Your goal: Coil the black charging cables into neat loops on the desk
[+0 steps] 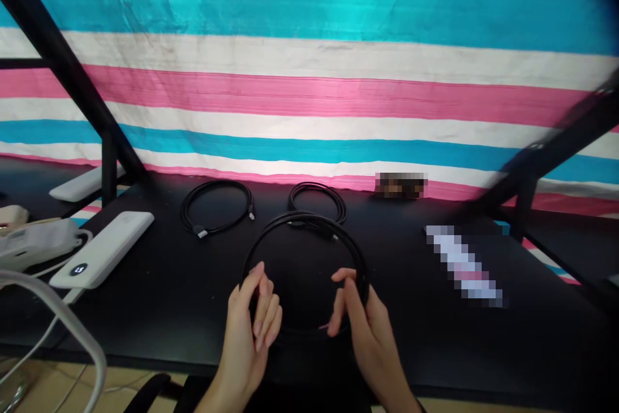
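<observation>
A coiled black cable [300, 215] forms a wide loop between my two hands, low over the front of the black table. My left hand [255, 313] closes on the left side of the loop, thumb and forefinger pinching it. On the opposite side my right hand [362, 316] grips the coil between thumb and bent fingers. A small pinkish bit shows by the right fingertips; I cannot make it out. Just behind lie two more coiled cables: a left one [216, 182] with its plug ends showing, and a smaller right one [316, 185], partly overlapped in view by the held loop.
A white power bank [104, 249] with a lit display lies at the left beside a white power strip [39, 242] and a thick white cord [72, 316]. Blurred items sit at the right and back. Black frame bars [72, 71] slant up on both sides before a striped sheet [309, 97].
</observation>
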Action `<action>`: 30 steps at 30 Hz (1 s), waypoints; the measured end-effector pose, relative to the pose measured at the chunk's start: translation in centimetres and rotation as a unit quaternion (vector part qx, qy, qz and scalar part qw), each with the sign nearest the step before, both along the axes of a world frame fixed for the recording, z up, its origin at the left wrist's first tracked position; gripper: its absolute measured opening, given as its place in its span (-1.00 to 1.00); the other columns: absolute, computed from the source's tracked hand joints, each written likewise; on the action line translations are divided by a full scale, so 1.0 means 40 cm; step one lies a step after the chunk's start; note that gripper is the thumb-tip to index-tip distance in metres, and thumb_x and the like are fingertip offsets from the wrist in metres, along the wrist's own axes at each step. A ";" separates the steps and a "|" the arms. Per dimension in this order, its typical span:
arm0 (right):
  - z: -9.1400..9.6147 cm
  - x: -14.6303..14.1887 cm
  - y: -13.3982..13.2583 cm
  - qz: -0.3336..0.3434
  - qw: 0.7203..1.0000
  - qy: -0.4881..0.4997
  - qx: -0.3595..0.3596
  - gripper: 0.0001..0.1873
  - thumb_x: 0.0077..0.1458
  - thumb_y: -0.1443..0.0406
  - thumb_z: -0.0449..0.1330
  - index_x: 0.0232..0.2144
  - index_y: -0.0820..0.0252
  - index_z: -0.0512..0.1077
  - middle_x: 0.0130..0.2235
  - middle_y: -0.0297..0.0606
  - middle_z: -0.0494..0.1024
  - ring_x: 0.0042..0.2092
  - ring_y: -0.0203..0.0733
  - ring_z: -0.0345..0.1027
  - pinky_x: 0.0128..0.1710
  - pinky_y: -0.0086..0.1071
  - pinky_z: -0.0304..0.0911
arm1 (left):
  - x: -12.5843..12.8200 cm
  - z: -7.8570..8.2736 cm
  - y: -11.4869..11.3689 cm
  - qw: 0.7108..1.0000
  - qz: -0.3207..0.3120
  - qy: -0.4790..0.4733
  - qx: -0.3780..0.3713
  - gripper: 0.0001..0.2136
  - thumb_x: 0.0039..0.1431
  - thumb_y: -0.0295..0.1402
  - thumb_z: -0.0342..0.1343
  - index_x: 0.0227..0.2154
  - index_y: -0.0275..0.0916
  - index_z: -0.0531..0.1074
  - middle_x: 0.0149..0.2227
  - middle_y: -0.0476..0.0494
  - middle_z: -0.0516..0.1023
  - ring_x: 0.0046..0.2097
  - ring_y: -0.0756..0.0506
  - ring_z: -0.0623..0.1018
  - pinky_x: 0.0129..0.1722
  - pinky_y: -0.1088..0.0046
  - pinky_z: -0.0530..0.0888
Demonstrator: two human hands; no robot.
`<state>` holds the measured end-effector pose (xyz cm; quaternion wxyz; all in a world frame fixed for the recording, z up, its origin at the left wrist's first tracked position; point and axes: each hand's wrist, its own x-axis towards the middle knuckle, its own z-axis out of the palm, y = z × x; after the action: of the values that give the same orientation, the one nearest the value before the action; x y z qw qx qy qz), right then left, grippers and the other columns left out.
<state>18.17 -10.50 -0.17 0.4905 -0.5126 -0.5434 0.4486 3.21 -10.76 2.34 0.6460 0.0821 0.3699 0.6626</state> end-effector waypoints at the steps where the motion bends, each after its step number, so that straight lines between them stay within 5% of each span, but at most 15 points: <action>1: 0.000 0.014 0.004 -0.013 1.000 -0.011 0.002 -0.65 0.24 0.07 -0.08 -0.16 0.17 0.31 -0.70 -0.49 0.30 -0.63 -0.34 0.19 -0.52 -0.47 0.26 | -0.008 0.002 0.000 0.999 -0.021 0.040 0.011 -0.62 -0.06 -0.22 0.26 -0.72 -0.25 0.18 -0.86 0.21 0.01 -0.80 0.18 -0.03 -0.84 0.70 0.02; 6: 0.029 0.056 0.004 -0.004 0.997 -0.071 -0.013 -0.60 0.17 0.04 0.02 -0.14 0.20 0.39 -0.76 -0.52 0.23 -0.71 -0.37 0.14 -0.67 -0.52 0.20 | -0.045 0.018 0.010 0.950 -0.138 0.274 0.052 -0.69 -0.02 -0.07 0.19 -0.50 -0.23 0.34 -0.84 0.24 0.04 -0.83 0.16 0.01 -0.84 0.68 0.01; 10: 0.060 0.036 -0.013 -0.046 0.995 -0.065 -0.058 -0.58 0.09 0.00 0.09 -0.23 0.21 0.44 -0.79 -0.54 0.17 -0.80 -0.43 0.01 -0.84 -0.59 -0.04 | -0.047 0.018 0.018 0.922 -0.142 0.355 0.051 -0.60 -0.06 0.04 0.15 -0.51 -0.26 0.36 -0.81 0.23 -0.01 -0.78 0.18 0.00 -0.80 0.70 -0.06; 13: 0.063 0.031 -0.009 -0.071 0.995 -0.028 -0.059 -0.60 0.01 -0.01 0.17 -0.33 0.22 0.46 -0.78 -0.49 0.22 -0.78 -0.44 0.03 -0.84 -0.61 -0.07 | -0.043 0.015 0.015 0.944 -0.116 0.308 0.030 -0.53 -0.05 0.12 0.08 -0.60 -0.26 0.30 -0.80 0.22 -0.06 -0.76 0.19 -0.04 -0.79 0.69 -0.10; 17: 0.048 0.054 0.004 -0.026 0.990 0.118 -0.071 -0.62 -0.14 0.00 0.27 -0.43 0.20 0.49 -0.64 -0.33 0.44 -0.69 -0.40 0.15 -0.77 -0.58 0.04 | -0.043 0.029 0.007 0.970 -0.002 0.244 -0.003 -0.48 -0.08 0.11 0.12 -0.71 -0.22 0.09 -0.80 0.22 -0.06 -0.78 0.19 -0.03 -0.80 0.68 -0.03; 24: 0.045 0.052 -0.017 -0.031 0.919 0.371 -0.130 -0.30 -0.03 -0.18 -0.11 -0.22 0.16 0.55 -0.35 -0.06 0.58 -0.34 -0.06 0.48 -0.41 -0.26 0.40 | -0.036 0.057 0.008 0.988 0.104 0.113 -0.007 -0.50 -0.02 0.04 0.13 -0.71 -0.21 0.06 -0.84 0.21 -0.02 -0.83 0.16 -0.03 -0.88 0.65 -0.06; 26: 0.038 0.028 -0.024 -0.011 0.922 0.371 -0.111 -0.30 -0.03 -0.19 -0.09 -0.12 0.11 0.50 -0.17 -0.05 0.56 -0.15 0.02 0.46 -0.22 -0.16 0.39 | -0.031 0.053 0.011 0.989 0.122 0.080 -0.002 -0.51 0.02 0.02 0.11 -0.71 -0.21 0.07 -0.86 0.21 -0.01 -0.84 0.16 -0.03 -0.88 0.65 -0.05; 30: 0.002 -0.024 -0.028 -0.039 0.971 0.233 -0.033 -0.52 -0.13 0.04 0.27 -0.13 0.05 0.47 -0.01 -0.16 0.48 0.03 0.01 0.33 0.00 -0.17 0.26 | -0.019 0.038 0.010 0.993 0.118 0.023 -0.002 -0.52 0.05 -0.02 0.11 -0.72 -0.21 0.06 -0.88 0.20 0.01 -0.86 0.15 -0.02 -0.90 0.66 -0.04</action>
<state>17.19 -11.64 -0.09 0.6035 -0.4306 -0.3787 0.5540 2.45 -10.36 3.87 0.5546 0.0518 0.3935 0.7314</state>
